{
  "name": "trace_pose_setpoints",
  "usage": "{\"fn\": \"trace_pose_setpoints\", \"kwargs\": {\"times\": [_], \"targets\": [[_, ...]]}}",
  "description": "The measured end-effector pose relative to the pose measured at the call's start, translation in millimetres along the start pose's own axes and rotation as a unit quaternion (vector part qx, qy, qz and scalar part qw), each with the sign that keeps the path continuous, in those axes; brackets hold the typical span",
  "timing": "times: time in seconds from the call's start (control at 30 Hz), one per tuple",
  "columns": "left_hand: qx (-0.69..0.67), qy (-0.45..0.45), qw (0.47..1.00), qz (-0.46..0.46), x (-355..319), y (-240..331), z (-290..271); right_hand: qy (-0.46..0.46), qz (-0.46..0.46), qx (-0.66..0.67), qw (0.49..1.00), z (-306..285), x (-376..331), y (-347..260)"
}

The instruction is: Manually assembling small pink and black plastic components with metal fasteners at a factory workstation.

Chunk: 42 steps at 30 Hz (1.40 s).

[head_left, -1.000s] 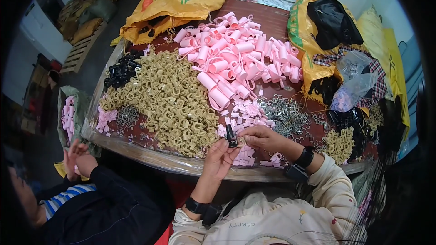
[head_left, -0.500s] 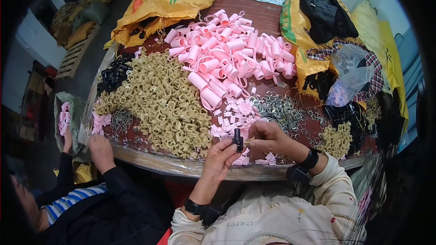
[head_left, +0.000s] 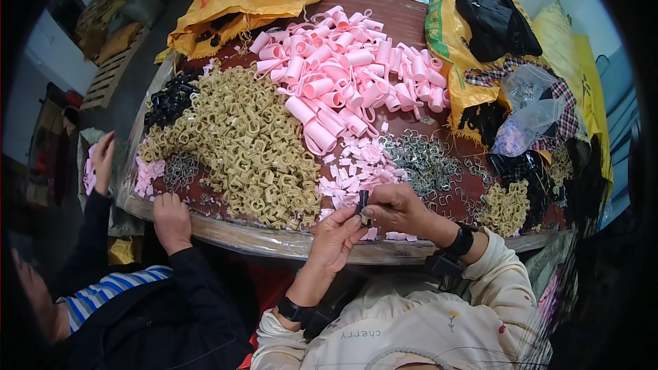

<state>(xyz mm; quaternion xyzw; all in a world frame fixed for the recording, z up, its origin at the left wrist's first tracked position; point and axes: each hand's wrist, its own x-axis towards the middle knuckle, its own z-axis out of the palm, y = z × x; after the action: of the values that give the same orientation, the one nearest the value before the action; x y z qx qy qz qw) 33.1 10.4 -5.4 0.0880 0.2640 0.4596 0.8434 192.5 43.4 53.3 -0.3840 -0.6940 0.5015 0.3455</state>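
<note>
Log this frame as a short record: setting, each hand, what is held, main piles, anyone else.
Setting: round table covered with heaps of small parts
Left hand: touching the small black clip
Right hand: pinching the same clip
Piles: tan clips, pink tubes, metal springs
Other person: a co-worker's hand rests on the table edge

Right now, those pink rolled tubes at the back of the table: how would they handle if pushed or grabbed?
The pink rolled tubes look thin-walled and hollow, so probably light and squashable. Being cylinders, they would likely roll when pushed. They lie loosely heaped on the table, so nudging one would probably shift its neighbours.
</note>
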Motion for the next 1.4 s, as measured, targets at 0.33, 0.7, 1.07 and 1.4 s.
{"fn": "trace_pose_setpoints", "kwargs": {"times": [0.33,0.7,1.07,1.4], "targets": [[0.019,-0.016,1.000,-0.002,0.3,7.1,7.7,0.081,0.055,-0.063,0.993,1.3,-3.9,14.6],[0.578,0.107,0.740,0.327,12.9,14.5,-2.3,-0.018,-0.105,-0.472,0.875,-4.7,-8.1,62.2],[0.202,0.063,0.965,0.154,13.3,12.9,0.9,-0.065,0.229,0.288,0.928,-17.9,-9.3,24.9],[0.185,0.023,0.976,0.115,8.8,6.2,6.1,-0.065,0.201,0.275,0.938,-10.4,-10.1,2.8]]}}
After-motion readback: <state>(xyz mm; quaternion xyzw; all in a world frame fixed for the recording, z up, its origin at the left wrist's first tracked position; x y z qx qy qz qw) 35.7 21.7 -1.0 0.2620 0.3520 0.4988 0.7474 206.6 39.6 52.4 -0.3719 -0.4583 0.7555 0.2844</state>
